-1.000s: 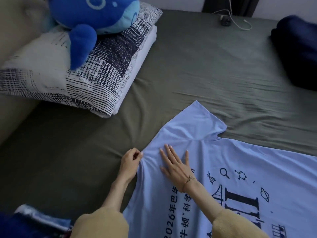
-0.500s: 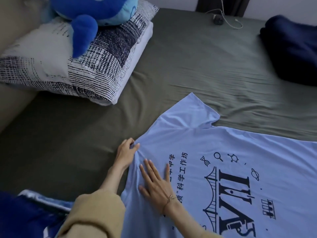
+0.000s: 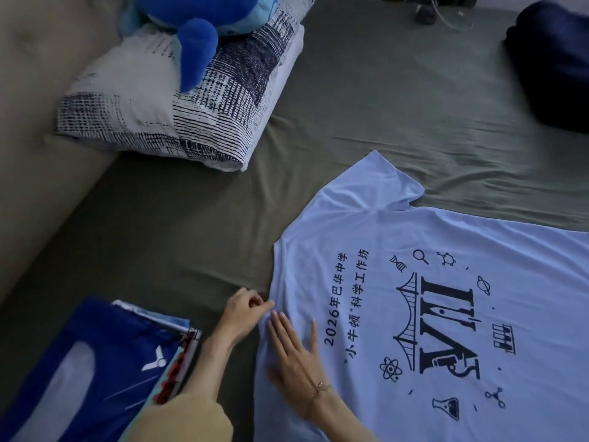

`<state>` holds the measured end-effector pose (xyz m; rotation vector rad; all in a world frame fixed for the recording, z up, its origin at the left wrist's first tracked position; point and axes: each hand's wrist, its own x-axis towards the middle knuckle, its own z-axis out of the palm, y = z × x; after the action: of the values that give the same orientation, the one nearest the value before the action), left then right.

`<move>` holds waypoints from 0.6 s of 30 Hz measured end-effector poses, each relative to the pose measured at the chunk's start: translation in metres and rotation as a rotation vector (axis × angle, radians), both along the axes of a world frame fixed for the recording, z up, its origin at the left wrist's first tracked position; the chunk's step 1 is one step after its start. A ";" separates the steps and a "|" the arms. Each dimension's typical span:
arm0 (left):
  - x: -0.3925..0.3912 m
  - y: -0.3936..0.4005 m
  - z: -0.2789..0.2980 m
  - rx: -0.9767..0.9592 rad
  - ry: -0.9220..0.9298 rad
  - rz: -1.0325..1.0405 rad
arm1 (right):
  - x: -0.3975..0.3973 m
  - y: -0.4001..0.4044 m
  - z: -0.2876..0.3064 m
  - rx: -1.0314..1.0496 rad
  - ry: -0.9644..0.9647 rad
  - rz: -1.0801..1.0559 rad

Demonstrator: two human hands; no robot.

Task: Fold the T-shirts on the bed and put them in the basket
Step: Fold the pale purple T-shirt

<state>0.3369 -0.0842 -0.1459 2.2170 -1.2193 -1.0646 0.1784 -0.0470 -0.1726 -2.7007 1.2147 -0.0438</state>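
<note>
- 2 hands in view, both at the near-left edge of 1 light blue T-shirt point(image 3: 414, 250), close together, nearly touching.
- left hand point(image 3: 243, 311): fingers curled, pinching the shirt's left edge; tan sleeve point(image 3: 185, 419) on that arm.
- right hand point(image 3: 294, 352): flat on the fabric just right of the left hand, fingers straight and spread, pressing down; 1 thin bracelet point(image 3: 318, 389) at the wrist.
- T-shirt lies spread flat on the bed point(image 3: 398, 106), print side up, dark print to the right of the right hand; 1 short sleeve point(image 3: 376, 183) sticks out up and away from the hands, its tip flat on the sheet. Shirt runs off the right and bottom frame edges, so far hem not visible.
- 1 blue folded item with a white logo point(image 3: 105, 362) just left of the left arm, lying on a stack of other folded fabric; count of layers under it unclear. Cut by the bottom-left frame edge.
- 1 stack of patterned black-and-white pillows point(image 3: 159, 113) well beyond the left hand, up-left; looks like 2, not certain. 1 blue plush toy point(image 3: 194, 36) on top.
- 1 dark navy bundle point(image 3: 554, 65) far up-right of the hands, at the frame edge.
- 1 small dark object with a white cable point(image 3: 425, 14) at the far bed edge.
- Open room: bare green sheet beyond and left of the hands, between shirt, pillows and navy bundle, lightly wrinkled.
- Beige padded surface point(image 3: 41, 122) borders the bed on the far left.
</note>
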 end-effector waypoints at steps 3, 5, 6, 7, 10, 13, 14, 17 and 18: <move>0.005 0.022 -0.001 0.036 -0.020 -0.088 | -0.002 0.010 0.009 0.048 0.038 0.009; 0.007 0.034 -0.002 0.010 -0.007 -0.003 | -0.003 0.018 0.011 0.090 0.044 0.011; 0.007 0.040 -0.002 -0.014 0.010 0.062 | -0.004 0.024 0.012 0.121 0.035 0.012; 0.006 0.045 -0.002 -0.037 0.029 0.116 | -0.005 0.029 0.013 0.159 0.031 0.017; -0.003 0.057 0.003 -0.044 0.074 0.240 | -0.009 0.047 0.010 0.276 0.028 0.069; -0.007 0.076 0.009 0.085 0.074 0.208 | -0.016 0.063 0.010 0.287 0.016 0.116; -0.007 0.082 0.011 0.129 0.095 0.177 | -0.018 0.067 0.012 0.290 0.034 0.107; -0.012 0.100 0.012 0.171 0.152 0.132 | -0.029 0.076 0.021 0.365 0.037 0.192; -0.015 0.104 0.012 0.160 0.152 0.139 | -0.032 0.079 0.023 0.380 0.065 0.230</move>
<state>0.3221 0.0203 -0.1340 2.2527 -0.9316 -1.2862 0.1467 0.0322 -0.1493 -2.4965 0.8189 0.2778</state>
